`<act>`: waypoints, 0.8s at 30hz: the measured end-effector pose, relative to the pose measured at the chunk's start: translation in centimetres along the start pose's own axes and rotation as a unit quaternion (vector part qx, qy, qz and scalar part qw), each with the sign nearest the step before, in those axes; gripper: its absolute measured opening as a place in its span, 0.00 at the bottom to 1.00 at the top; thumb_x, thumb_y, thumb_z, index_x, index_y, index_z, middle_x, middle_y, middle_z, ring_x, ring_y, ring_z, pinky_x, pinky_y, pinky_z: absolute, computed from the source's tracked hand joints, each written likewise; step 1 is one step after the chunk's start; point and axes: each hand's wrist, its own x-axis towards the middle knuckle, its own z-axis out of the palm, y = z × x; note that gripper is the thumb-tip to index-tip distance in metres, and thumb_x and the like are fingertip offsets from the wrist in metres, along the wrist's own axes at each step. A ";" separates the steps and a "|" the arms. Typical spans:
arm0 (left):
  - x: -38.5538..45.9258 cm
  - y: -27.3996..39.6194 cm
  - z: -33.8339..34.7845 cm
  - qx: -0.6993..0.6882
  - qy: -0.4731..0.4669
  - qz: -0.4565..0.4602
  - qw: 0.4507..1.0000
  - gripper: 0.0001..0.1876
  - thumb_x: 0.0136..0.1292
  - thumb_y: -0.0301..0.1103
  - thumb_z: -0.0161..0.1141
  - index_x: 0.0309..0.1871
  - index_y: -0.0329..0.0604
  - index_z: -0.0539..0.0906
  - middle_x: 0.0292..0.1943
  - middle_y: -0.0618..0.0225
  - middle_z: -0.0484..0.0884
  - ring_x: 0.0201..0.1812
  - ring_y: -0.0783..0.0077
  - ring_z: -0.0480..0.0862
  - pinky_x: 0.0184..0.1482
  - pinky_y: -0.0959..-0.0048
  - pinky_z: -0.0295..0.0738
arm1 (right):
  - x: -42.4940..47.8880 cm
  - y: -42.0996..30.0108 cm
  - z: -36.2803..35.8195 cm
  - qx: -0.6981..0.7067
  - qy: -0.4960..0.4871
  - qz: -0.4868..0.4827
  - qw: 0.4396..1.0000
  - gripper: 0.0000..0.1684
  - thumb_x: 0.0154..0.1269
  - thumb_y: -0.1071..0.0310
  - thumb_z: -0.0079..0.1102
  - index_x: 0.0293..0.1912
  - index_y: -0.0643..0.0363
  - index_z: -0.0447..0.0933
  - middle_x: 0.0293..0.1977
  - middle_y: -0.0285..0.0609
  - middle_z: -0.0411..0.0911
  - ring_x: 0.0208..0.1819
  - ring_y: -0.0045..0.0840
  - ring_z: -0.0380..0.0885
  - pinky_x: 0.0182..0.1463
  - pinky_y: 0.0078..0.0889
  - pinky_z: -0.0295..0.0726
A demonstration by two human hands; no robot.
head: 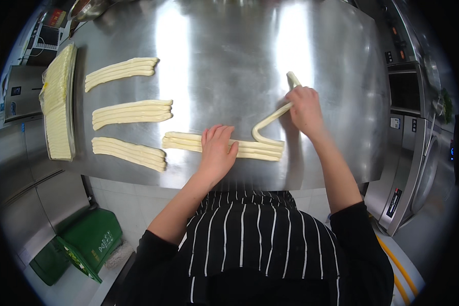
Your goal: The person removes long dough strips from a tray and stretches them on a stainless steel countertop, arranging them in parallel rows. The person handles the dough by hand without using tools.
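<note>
Several long, pale dough strands (258, 149) lie side by side in front of me on a steel worktable. My left hand (218, 147) rests across the middle of this bundle and holds it against the steel, the thumb at its right side. Off the bundle's right end, one strand (269, 120) bends away and up toward the far side. My right hand (306, 109) grips that strand between thumb and fingers, and its tip sticks out beyond the knuckles. The contact under my left palm is hidden.
On the left of the worktable (229, 95) lie three bundles of dough strands, a far one (122, 72), a middle one (133, 113) and a near one (129, 153). Beyond them stands a tray (73, 114) of dough strands, partly under plastic film. A green bin (93, 237) sits on the floor.
</note>
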 end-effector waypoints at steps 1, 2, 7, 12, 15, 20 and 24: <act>0.5 1.6 1.2 0.007 0.001 -0.002 1.000 0.21 0.58 0.31 0.63 0.56 0.36 0.76 0.54 0.54 0.77 0.60 0.53 0.71 0.66 0.56 0.59 | -0.7 1.1 -1.1 -0.016 -0.005 0.053 0.998 0.19 0.53 0.82 0.52 0.45 0.57 0.78 0.46 0.45 0.74 0.52 0.40 0.72 0.59 0.46 0.66; 0.9 3.1 2.5 0.014 0.002 -0.004 1.000 0.22 0.58 0.31 0.63 0.56 0.36 0.76 0.53 0.54 0.77 0.59 0.53 0.72 0.65 0.56 0.59 | -1.4 2.7 -1.0 -0.024 0.004 0.032 0.999 0.20 0.54 0.82 0.53 0.47 0.57 0.77 0.51 0.45 0.73 0.55 0.40 0.71 0.60 0.46 0.66; 3.2 8.6 7.9 0.079 0.032 -0.058 0.995 0.22 0.57 0.31 0.64 0.56 0.38 0.76 0.46 0.56 0.76 0.52 0.53 0.74 0.59 0.57 0.64 | -2.1 8.1 -1.7 -0.077 -0.018 -0.048 0.996 0.21 0.58 0.77 0.54 0.52 0.53 0.76 0.62 0.41 0.67 0.63 0.37 0.66 0.60 0.42 0.68; 4.8 10.2 9.1 0.051 0.015 -0.078 0.996 0.17 0.57 0.26 0.61 0.51 0.39 0.78 0.43 0.55 0.75 0.44 0.54 0.78 0.47 0.58 0.73 | -0.5 10.2 -2.4 -0.092 -0.025 -0.056 0.994 0.16 0.59 0.73 0.56 0.48 0.53 0.77 0.64 0.39 0.65 0.63 0.35 0.65 0.58 0.39 0.70; 5.4 12.8 8.5 -0.033 0.001 -0.061 0.998 0.14 0.56 0.26 0.60 0.47 0.37 0.80 0.43 0.55 0.76 0.39 0.57 0.79 0.42 0.62 0.76 | -0.3 12.3 -2.9 -0.140 0.015 -0.103 0.985 0.10 0.58 0.73 0.56 0.41 0.55 0.78 0.60 0.40 0.69 0.62 0.34 0.66 0.58 0.41 0.70; 3.8 16.0 5.1 -0.381 -0.184 -0.192 0.885 0.15 0.60 0.29 0.62 0.50 0.35 0.80 0.30 0.71 0.79 0.26 0.82 0.76 0.32 0.80 0.73 | -7.4 12.8 -9.5 0.055 -0.057 0.022 0.997 0.07 0.53 0.70 0.56 0.34 0.59 0.76 0.37 0.40 0.79 0.45 0.32 0.77 0.49 0.38 0.74; 2.5 18.0 5.2 -0.477 -0.320 -0.240 0.783 0.15 0.62 0.28 0.60 0.52 0.35 0.81 0.33 0.71 0.81 0.27 0.83 0.76 0.31 0.81 0.73 | -19.1 16.1 -13.8 0.397 -0.091 0.285 0.868 0.07 0.59 0.69 0.57 0.36 0.61 0.76 0.30 0.35 0.79 0.34 0.20 0.77 0.40 0.26 0.74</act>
